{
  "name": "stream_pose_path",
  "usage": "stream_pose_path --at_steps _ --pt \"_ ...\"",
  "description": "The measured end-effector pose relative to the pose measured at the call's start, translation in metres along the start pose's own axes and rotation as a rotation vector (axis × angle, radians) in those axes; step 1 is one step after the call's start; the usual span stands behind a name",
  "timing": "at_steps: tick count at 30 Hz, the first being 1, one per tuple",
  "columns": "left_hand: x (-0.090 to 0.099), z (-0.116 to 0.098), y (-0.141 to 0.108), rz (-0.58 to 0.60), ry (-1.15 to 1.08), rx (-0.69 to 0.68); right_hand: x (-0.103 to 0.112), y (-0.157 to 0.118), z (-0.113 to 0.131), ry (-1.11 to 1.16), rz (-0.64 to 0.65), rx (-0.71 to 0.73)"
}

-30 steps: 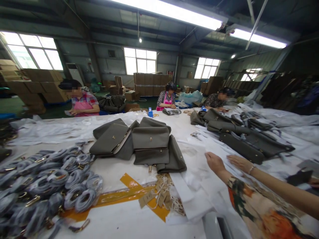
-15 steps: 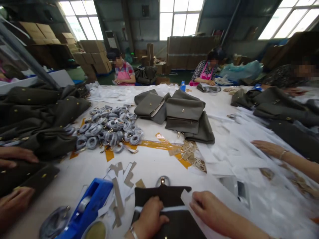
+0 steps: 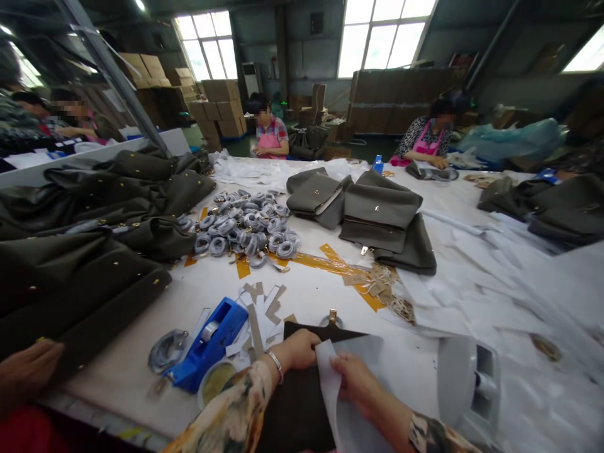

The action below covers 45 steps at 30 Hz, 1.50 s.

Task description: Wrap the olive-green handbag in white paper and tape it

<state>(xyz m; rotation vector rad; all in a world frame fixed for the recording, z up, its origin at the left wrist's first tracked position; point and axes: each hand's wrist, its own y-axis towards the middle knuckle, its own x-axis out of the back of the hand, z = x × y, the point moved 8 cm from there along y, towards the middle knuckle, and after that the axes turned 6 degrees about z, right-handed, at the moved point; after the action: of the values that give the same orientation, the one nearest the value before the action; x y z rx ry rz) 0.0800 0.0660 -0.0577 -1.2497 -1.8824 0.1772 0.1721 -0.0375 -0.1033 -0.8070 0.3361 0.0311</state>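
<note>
We find the dark bag [image 3: 297,402] lying flat at the tabletop's near edge, its metal clasp [image 3: 333,316] toward the far edge. The thin white sheet [image 3: 325,368] stands partly raised along the bag's right side. Our right hand [image 3: 353,374] pinches the sheet's right margin, thumb and fingers nearly closed. Our left hand [image 3: 301,348] rests on the bag's upper part with fingers curled in beside the sheet's upper corner; their tips are hidden, so we cannot tell what they grip. We judge the bag light and supple, firm enough to lie flat, best held by its side edges, clear of the clasp; the sheet looks limp, easily creased and perhaps slippery, best pinched near a corner. To the left we note paper strips [image 3: 257,327] and a blue tape dispenser [image 3: 191,371]; to the right, a grey dispenser [image 3: 455,377]. Farther in lie tags with string [image 3: 377,283], coiled straps [image 3: 245,229] and stacked bags [image 3: 382,204]. A heap of dark bags [image 3: 70,270] covers the tabletop's [image 3: 311,283] left side, a co-worker's hand [image 3: 33,365] near it.
</note>
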Motion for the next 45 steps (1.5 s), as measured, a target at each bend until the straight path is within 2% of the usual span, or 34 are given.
stream_pose_path --at_steps 3,5,7,10,13,16,19,24,26,30,36,40,45 --pt "0.024 -0.003 -0.027 -0.2 0.002 0.058 -0.01 -0.002 -0.01 0.238 0.014 -0.019" --pt "0.03 -0.011 -0.051 -0.324 0.012 0.092 -0.014 -0.002 -0.011 0.361 0.008 -0.014" --pt "0.022 -0.022 -0.072 -0.365 0.017 0.101 -0.016 -0.003 -0.01 0.415 -0.019 0.013" --pt "-0.008 -0.025 -0.088 -0.304 0.036 0.157 -0.021 -0.006 -0.007 0.472 -0.034 0.05" --pt "-0.035 -0.006 -0.092 -0.282 0.062 0.253 -0.026 -0.012 -0.005 0.496 0.002 0.055" --pt "-0.045 0.012 -0.09 -0.298 0.011 0.23 -0.023 -0.02 0.001 0.39 0.02 0.071" --pt "-0.038 0.017 -0.094 -0.377 -0.038 0.208 -0.015 -0.024 0.01 0.227 -0.002 0.078" --pt "-0.028 0.011 -0.117 -0.547 -0.006 0.348 -0.015 -0.023 0.017 0.224 0.047 0.055" --pt "-0.033 0.012 -0.125 -0.54 -0.01 0.423 -0.015 -0.022 0.015 0.242 0.046 0.06" --pt "-0.046 0.018 -0.133 -0.426 -0.005 0.543 -0.014 -0.018 0.008 0.274 0.044 0.068" --pt "-0.05 0.014 -0.125 -0.368 0.047 0.528 -0.013 -0.016 0.003 0.289 0.041 0.07" --pt "-0.052 0.018 -0.125 -0.454 0.021 0.488 -0.013 -0.017 0.003 0.279 0.049 0.083" --pt "-0.041 0.024 -0.12 -0.564 0.013 0.469 -0.014 -0.016 0.004 0.267 0.049 0.086"
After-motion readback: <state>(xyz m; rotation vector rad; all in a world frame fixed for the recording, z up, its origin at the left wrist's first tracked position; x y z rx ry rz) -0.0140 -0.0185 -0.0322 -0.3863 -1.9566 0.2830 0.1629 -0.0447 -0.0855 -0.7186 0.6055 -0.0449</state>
